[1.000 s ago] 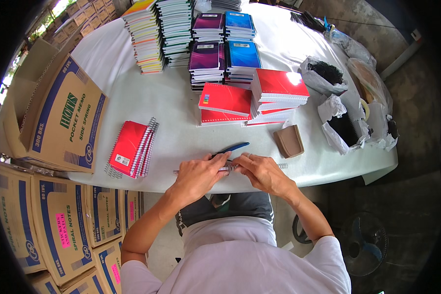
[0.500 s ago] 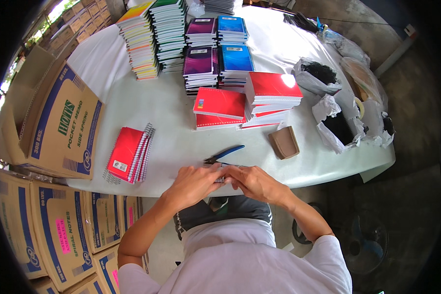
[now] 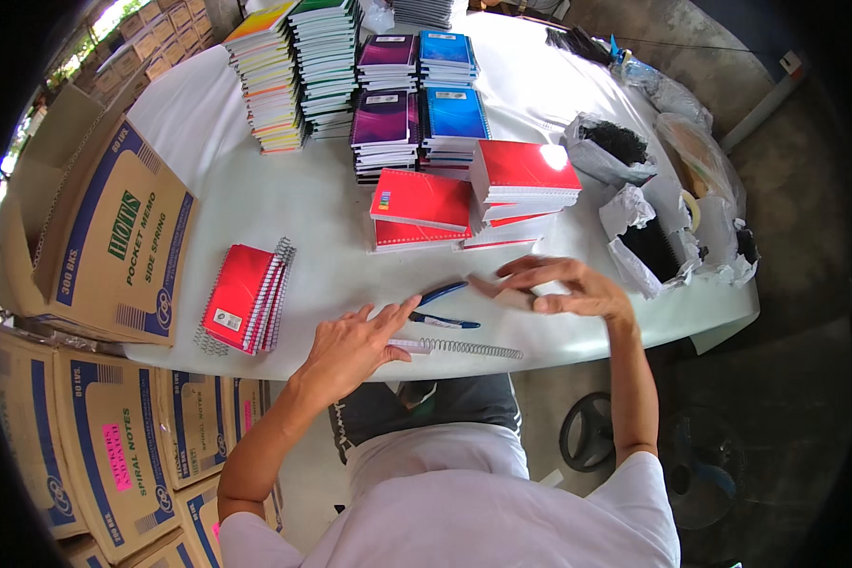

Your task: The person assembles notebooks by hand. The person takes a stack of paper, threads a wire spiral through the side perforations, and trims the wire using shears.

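The wire spiral [image 3: 469, 348] looked like shiny metal, and the pliers [image 3: 442, 308] had blue plastic handles. The red notebooks [image 3: 523, 168] had glossy paper covers; the worktop [image 3: 322, 213] was covered in smooth white cloth.

Pliers [image 3: 442, 307] lie on the table [image 3: 331, 208] between both hands, behind the spiral wire [image 3: 469, 348].

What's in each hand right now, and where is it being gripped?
The left hand lies on the near end of a wire spiral, pinning it to the table without gripping. The right hand is open over a small brown block; whether it holds it is unclear.
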Motion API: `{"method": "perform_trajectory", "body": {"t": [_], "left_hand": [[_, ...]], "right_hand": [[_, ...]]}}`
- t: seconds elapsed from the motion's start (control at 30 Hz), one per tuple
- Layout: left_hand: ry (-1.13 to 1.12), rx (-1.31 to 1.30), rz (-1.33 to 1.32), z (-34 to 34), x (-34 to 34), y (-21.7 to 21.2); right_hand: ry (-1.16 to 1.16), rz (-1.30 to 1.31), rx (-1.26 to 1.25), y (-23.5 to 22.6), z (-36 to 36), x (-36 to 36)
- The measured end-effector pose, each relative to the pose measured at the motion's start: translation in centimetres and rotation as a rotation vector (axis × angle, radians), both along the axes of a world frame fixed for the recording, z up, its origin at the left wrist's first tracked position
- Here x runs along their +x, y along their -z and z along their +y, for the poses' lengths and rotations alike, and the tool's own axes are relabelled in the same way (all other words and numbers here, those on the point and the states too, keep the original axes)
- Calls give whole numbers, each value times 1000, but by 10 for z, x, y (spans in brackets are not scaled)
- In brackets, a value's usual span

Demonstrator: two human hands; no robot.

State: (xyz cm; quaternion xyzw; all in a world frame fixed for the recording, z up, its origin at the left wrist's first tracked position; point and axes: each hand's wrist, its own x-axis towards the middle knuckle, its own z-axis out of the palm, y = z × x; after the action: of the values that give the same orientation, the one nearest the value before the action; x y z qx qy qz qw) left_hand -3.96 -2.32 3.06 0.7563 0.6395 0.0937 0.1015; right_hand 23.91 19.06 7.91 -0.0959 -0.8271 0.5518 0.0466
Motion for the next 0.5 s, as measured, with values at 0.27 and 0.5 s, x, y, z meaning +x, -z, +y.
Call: {"method": "perform_trajectory", "body": {"t": [0.27,0.5], "left_hand": [[4,35,-86,3,-3,-11],[-57,-29,-168,8,-7,-7]], "right_hand": [[-306,-13,-87,27,-29,-77],[-289,-21,-25,41,-23,-94]]}}
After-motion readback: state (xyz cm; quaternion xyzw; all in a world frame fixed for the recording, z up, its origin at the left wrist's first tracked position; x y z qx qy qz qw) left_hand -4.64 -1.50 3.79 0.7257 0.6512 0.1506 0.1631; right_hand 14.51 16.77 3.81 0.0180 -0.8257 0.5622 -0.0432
